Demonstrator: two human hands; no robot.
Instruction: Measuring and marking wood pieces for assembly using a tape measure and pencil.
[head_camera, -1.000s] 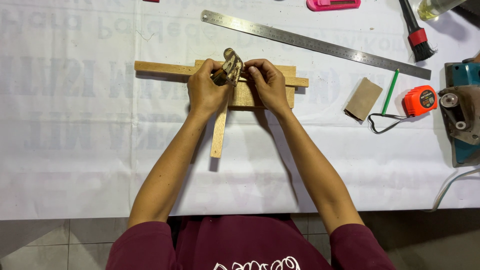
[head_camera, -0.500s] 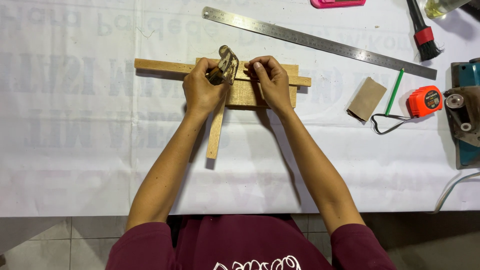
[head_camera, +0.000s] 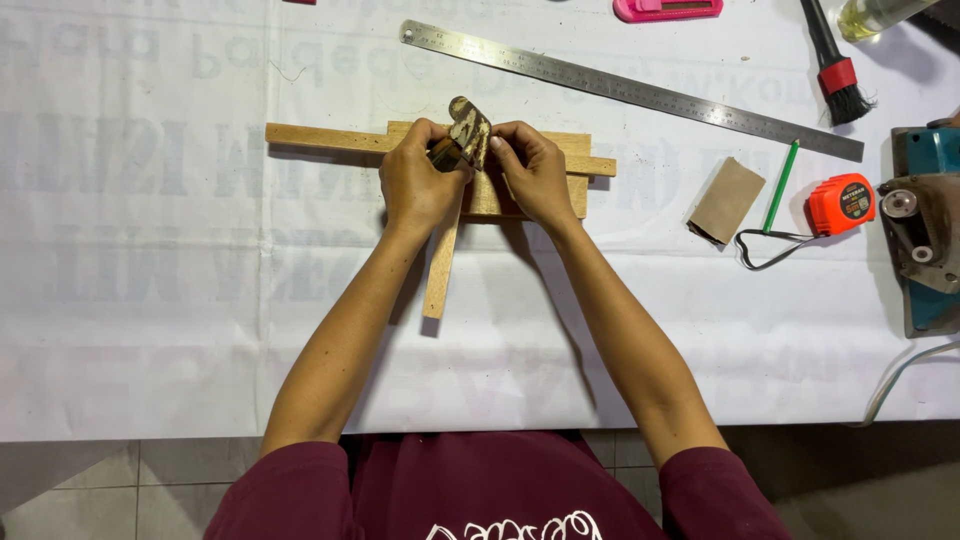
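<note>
My left hand (head_camera: 418, 188) is closed around a hammer (head_camera: 466, 132) just under its dark, worn metal head. The pale wooden handle (head_camera: 438, 275) sticks out below the hand towards me. The head rests on a wooden block (head_camera: 575, 185) that lies against a long thin wooden strip (head_camera: 320, 138). My right hand (head_camera: 540, 180) lies on the block, with thumb and forefinger pinched right beside the hammer head. I cannot see whether anything small sits between those fingertips.
A white sheet covers the table (head_camera: 180, 330). Behind the wood lies a long steel ruler (head_camera: 640, 92). To the right are a folded piece of sandpaper (head_camera: 727, 200), a green pencil (head_camera: 781, 185), an orange tape measure (head_camera: 841, 203), a red-collared brush (head_camera: 836, 72) and a teal power tool (head_camera: 925, 240).
Both hands stay on the hammer and the block. The hammer head has barely shifted; the whole view has slid slightly.
</note>
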